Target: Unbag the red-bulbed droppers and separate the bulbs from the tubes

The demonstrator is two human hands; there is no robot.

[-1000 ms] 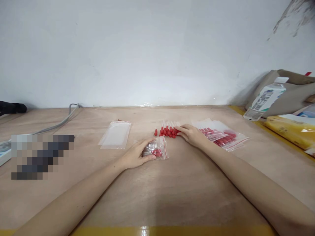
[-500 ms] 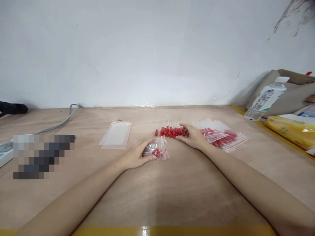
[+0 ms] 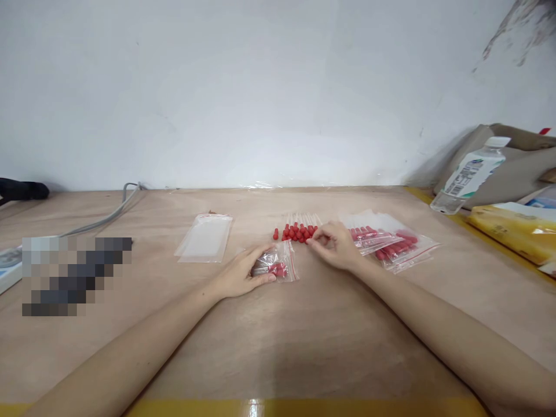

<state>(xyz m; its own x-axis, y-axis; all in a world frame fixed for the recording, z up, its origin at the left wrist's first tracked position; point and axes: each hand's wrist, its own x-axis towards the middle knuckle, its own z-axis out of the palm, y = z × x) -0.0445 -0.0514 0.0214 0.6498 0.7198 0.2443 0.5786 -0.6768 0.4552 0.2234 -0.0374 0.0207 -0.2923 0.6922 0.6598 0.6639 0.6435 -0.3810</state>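
Observation:
My left hand (image 3: 243,272) curves its fingers and thumb around a clear zip bag (image 3: 290,260) lying on the table. Inside that bag are a few droppers (image 3: 278,269) with red rubber bulbs, partly hidden by the fingers. Just beyond it, a row of loose red-bulbed droppers (image 3: 297,230) lies with the bulbs toward me and the clear tubes pointing to the wall. At the right end of this row my right hand (image 3: 334,246) pinches a dropper by its red bulb, mostly covered by thumb and fingers.
Flat zip bags (image 3: 206,238) lie to the left. Filled bags of red-bulbed droppers (image 3: 395,249) overlap on the right. Farther right are a tilted plastic bottle (image 3: 471,176), a grey bag (image 3: 516,159) and a yellow packet (image 3: 512,230). A grey cable (image 3: 104,220) runs along the left.
My right hand's fingers have drawn together into a pinch at the right end of the dropper row, and the hand has turned slightly. My left hand and its bag stay in place.

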